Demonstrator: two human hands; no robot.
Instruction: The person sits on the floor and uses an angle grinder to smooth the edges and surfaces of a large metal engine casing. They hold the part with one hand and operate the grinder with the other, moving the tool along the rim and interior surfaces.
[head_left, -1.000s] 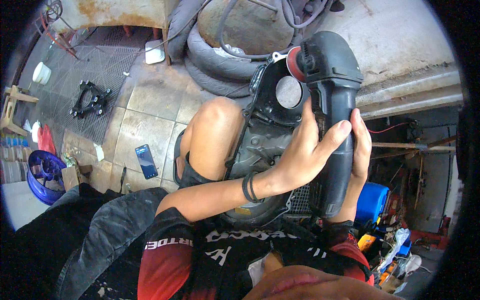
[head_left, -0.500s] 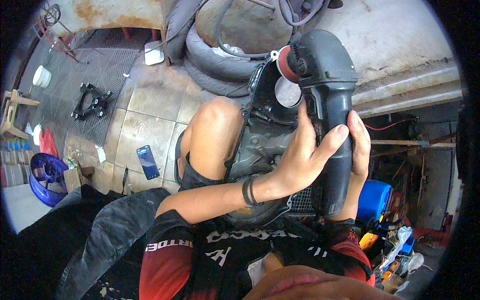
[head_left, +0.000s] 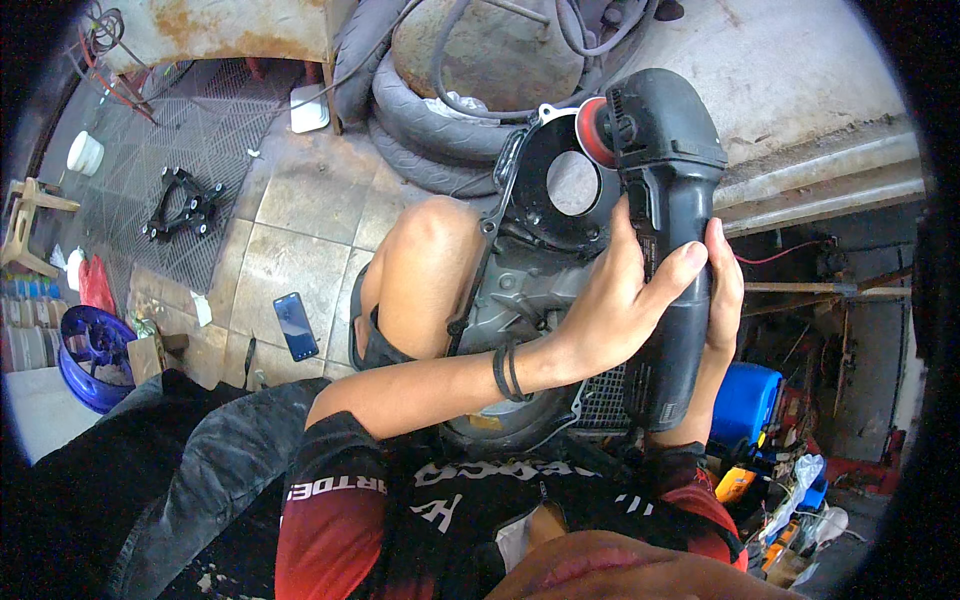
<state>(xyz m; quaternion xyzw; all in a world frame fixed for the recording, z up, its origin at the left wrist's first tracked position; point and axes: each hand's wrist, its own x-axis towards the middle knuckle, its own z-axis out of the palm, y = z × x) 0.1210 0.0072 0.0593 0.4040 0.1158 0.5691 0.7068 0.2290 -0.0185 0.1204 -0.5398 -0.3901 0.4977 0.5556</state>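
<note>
The angle grinder (head_left: 665, 240) has edged toward the engine cover (head_left: 545, 190), both hands, left hand (head_left: 625, 300) and right hand (head_left: 722, 290), clamped around its upright body.

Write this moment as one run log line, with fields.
left hand: grips grinder | right hand: grips grinder | red disc: at engine cover rim

Soft, even daylight, sharp centre, strong fisheye bending and black vignette at the rim.
</note>
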